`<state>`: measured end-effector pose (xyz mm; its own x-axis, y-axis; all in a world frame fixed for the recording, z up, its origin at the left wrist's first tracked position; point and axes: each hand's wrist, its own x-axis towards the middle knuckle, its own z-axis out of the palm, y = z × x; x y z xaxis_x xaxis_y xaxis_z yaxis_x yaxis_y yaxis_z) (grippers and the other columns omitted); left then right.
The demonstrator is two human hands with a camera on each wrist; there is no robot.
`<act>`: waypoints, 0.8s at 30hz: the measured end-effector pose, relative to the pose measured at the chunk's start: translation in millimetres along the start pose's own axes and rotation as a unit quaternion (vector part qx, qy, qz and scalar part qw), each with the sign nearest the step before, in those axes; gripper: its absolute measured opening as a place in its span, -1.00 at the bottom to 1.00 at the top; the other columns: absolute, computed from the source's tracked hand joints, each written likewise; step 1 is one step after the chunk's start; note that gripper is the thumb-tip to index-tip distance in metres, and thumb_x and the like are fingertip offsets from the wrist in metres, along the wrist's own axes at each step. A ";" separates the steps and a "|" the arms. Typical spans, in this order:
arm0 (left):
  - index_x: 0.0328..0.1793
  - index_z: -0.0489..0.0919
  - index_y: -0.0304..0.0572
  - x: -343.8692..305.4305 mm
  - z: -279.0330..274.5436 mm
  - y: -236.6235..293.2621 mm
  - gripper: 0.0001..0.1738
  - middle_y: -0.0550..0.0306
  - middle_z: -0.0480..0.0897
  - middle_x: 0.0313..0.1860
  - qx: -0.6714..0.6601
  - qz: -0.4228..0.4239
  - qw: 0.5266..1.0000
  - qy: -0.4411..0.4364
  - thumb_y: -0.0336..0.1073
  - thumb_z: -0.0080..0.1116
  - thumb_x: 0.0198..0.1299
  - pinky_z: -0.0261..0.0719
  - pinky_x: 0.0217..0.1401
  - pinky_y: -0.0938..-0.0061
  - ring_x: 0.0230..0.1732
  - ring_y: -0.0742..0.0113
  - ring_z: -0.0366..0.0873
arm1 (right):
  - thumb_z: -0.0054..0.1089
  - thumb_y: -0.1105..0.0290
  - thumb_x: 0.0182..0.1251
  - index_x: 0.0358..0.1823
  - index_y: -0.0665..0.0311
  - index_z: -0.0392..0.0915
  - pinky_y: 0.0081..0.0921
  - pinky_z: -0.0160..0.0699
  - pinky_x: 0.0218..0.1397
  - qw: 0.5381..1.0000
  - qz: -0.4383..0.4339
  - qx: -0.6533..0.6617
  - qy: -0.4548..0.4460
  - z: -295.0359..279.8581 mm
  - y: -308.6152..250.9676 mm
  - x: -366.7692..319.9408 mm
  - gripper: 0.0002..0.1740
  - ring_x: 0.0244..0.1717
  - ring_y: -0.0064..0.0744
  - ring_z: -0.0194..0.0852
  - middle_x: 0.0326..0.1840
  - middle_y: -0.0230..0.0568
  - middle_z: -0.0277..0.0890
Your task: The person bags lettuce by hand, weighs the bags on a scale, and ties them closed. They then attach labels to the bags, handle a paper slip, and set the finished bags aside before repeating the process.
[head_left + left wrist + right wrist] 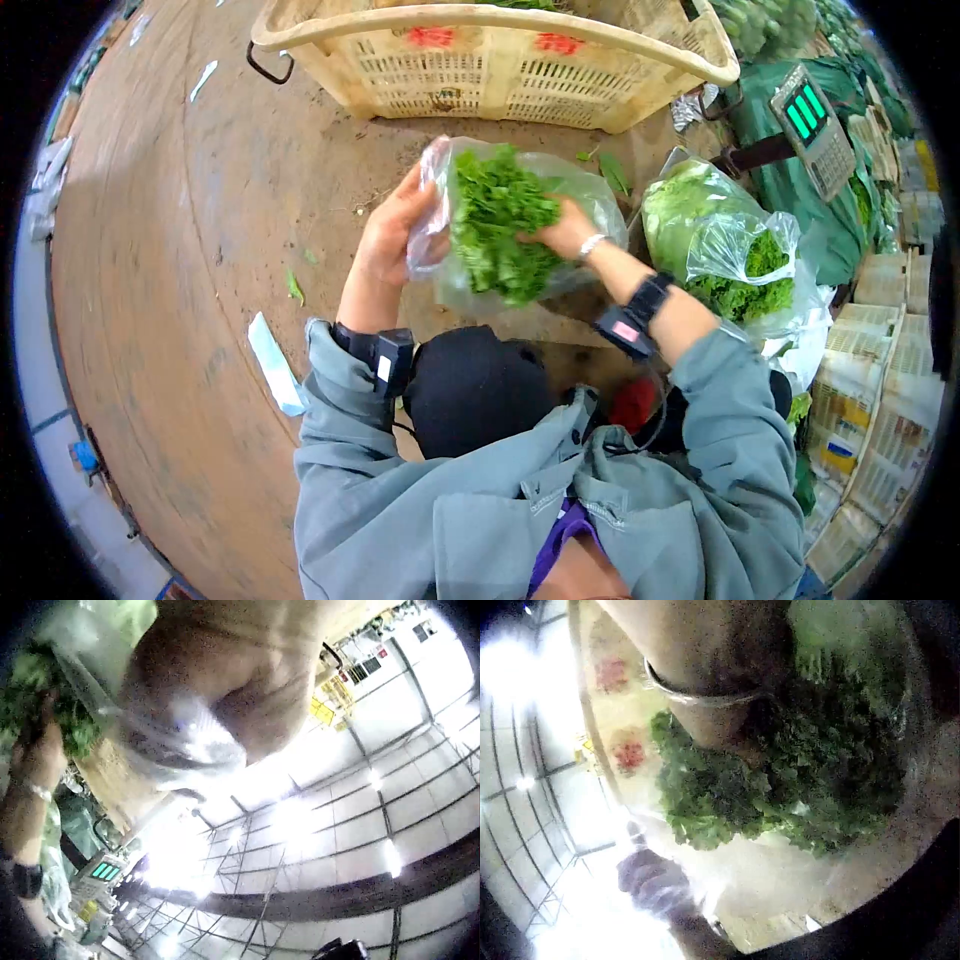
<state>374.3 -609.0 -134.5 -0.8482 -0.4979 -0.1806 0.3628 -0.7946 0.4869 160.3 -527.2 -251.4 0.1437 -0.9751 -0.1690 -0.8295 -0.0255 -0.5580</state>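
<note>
Brown floor (170,290), scuffed and scattered with scraps, spread beneath the work, while the left wrist view caught a pale, beamed roof (330,866) with glaring lamps. On that floor stood a cream plastic crate (488,72), two red marks on its near wall and a dark wire handle at its left end.

Before the crate's near side, between the person's two hands, curly green leaves (500,215) filled the mouth of a clear plastic bag (604,205). The left hand (395,230) held the bag's left edge, its fingers bent around the film. The right hand (565,232) reached into the leaves from the other side, a pale bracelet (592,243) at its wrist; its fingertips were buried, so I could not tell whether they pinched the bunch or only pressed on it.

Close to the crate's near right corner lay a loose leaf (615,173). Further right, a second bag of greens (680,215) sat beside a scale display (815,125) with lit green digits. Toward the floor's left edge from the left forearm, a pale blue strip (274,365) lay flat, and stacked crates (850,380) lined the far right.
</note>
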 end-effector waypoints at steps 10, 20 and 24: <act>0.40 -0.23 -0.36 -55.9 -5.2 39.2 -0.09 0.07 0.41 -0.64 -0.092 0.125 0.988 -0.007 -0.50 0.05 -0.03 0.11 -0.89 0.61 -0.85 0.53 0.19 | 0.33 0.19 -0.06 -0.13 0.37 0.50 -0.37 0.44 -0.16 0.841 0.416 0.342 -0.060 54.0 -7.4 101.9 -0.51 -0.15 -0.26 0.46 -0.10 -0.12 0.51; 0.32 0.04 -0.42 -83.0 -46.4 40.1 -0.34 0.28 0.26 -0.60 0.080 0.214 0.968 0.100 -0.20 -0.10 0.18 0.11 -0.30 0.54 -0.26 0.40 0.17 | 0.24 0.21 -0.15 -0.32 0.33 0.53 -0.10 0.48 -0.33 0.948 0.264 0.129 0.125 58.4 -37.5 92.5 -0.62 -0.35 0.00 0.51 -0.41 0.11 0.51; 0.37 -0.05 -0.45 -78.6 -20.0 40.2 -0.27 0.24 0.29 -0.55 0.235 0.185 0.953 0.051 -0.14 -0.11 0.19 0.16 -0.30 0.54 -0.39 0.38 0.20 | 0.13 0.13 0.06 0.00 0.44 0.33 -0.20 0.40 -0.02 0.993 0.045 0.112 0.009 -6.2 -66.1 12.9 -0.42 -0.12 0.09 0.44 -0.20 0.30 0.43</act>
<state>463.3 -608.7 -117.8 -0.6451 -0.7641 0.0064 0.3957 -0.3268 0.8583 213.6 -539.5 -211.6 0.0637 -0.9751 -0.2122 -0.6969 0.1087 -0.7089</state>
